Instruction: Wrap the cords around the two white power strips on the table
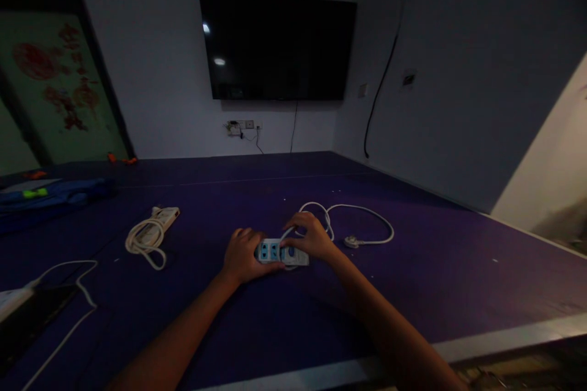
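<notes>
On the near middle of the purple table (435,275), the power strip (269,250), which looks light and stiff, is gripped at its left end, a good holding place, by the left hand (243,255), while the right hand (310,237) seems to pinch the bendable white cord (360,207).

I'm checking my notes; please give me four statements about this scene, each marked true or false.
1. The left hand holds the white rectangular power strip with blue sockets. True.
2. The right hand is well away from that strip. False: it partly covers the strip.
3. The white plastic plug lies on the dark purple tabletop. True.
4. The large black rectangular television lies flat there. False: it hangs on the pale wall.
</notes>
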Demonstrator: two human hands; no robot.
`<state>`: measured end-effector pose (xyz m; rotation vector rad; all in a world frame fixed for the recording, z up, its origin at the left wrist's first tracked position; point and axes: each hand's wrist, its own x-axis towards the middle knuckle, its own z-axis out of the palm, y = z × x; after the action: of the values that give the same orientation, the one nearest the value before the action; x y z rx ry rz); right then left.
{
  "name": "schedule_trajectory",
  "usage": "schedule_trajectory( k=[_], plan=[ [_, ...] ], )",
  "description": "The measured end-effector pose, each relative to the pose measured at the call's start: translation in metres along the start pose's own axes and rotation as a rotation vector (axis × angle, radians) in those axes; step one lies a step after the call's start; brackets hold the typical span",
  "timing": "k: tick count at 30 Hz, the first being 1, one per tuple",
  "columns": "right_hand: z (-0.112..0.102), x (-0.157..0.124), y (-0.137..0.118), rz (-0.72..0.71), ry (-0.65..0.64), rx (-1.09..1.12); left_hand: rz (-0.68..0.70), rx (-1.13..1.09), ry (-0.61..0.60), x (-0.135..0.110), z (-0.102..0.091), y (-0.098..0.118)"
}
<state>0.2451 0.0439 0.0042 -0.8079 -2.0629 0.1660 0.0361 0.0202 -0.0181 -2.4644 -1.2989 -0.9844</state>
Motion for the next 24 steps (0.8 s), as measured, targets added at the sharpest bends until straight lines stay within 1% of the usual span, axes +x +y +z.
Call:
schedule_trajectory(
  k=[5, 8, 11, 14, 17, 20, 22, 24],
  plan=[
    [-0.002, 0.000, 0.008, 0.208, -0.034, 0.205, -0.018, -0.173, -0.032, -0.001, 0.000, 0.003],
    [0.001, -0.002, 0.014, 0.291, -0.068, 0.285, -0.065, -0.247, 0.003, -0.001, -0.002, 0.008],
    [0.009, -0.006, 0.022, 0.332, -0.103, 0.358, -0.128, -0.313, 0.074, -0.001, -0.004, 0.013],
    [0.019, -0.010, 0.032, 0.288, -0.116, 0.388, -0.218, -0.371, 0.152, -0.001, -0.004, 0.013],
    [0.027, -0.011, 0.039, 0.258, -0.113, 0.253, -0.363, -0.436, 0.226, -0.001, -0.003, 0.009],
    [0.029, -0.009, 0.036, 0.205, -0.193, 0.065, -0.532, -0.504, 0.261, 0.000, 0.000, 0.004],
    [0.028, -0.008, 0.029, 0.171, -0.258, -0.019, -0.606, -0.536, 0.267, 0.002, 0.002, 0.001],
    [0.027, -0.008, 0.022, 0.168, -0.293, -0.089, -0.668, -0.549, 0.275, 0.003, 0.003, -0.003]
  ],
)
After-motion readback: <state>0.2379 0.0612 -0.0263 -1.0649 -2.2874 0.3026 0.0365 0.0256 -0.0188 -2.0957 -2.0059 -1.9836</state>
